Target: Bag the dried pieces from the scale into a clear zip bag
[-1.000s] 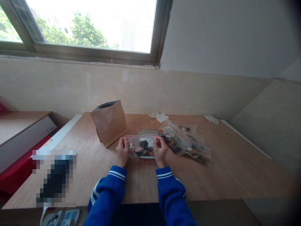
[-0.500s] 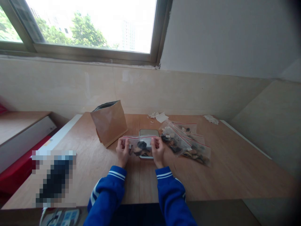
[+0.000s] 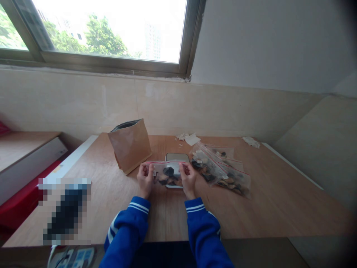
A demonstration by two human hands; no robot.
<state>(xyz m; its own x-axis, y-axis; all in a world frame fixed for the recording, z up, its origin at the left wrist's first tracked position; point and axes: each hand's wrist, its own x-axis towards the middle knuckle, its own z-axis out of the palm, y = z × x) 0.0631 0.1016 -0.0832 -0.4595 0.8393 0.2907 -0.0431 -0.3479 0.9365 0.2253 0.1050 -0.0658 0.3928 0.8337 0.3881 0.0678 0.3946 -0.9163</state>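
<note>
A clear zip bag (image 3: 169, 175) with a red seal line along its top holds dark and brown dried pieces. My left hand (image 3: 145, 179) pinches its upper left corner, and my right hand (image 3: 187, 178) grips the upper right corner, both thumbs facing me. Behind and partly under the bag is a flat device with a white rim and pale top (image 3: 177, 157), which looks like a small scale; the bag hides much of it. To the right lie several similar filled zip bags (image 3: 208, 165), overlapping in a pile.
An open brown paper bag (image 3: 131, 145) stands at the left on the wooden table (image 3: 251, 219). White scraps (image 3: 192, 139) lie near the wall, with another crumpled piece (image 3: 251, 142) farther right. A blurred dark object (image 3: 68, 210) sits front left, above a power strip (image 3: 75, 257).
Both hands keep hold of the zip bag, almost in the same place. The bag looks slightly flatter and more stretched between them.
</note>
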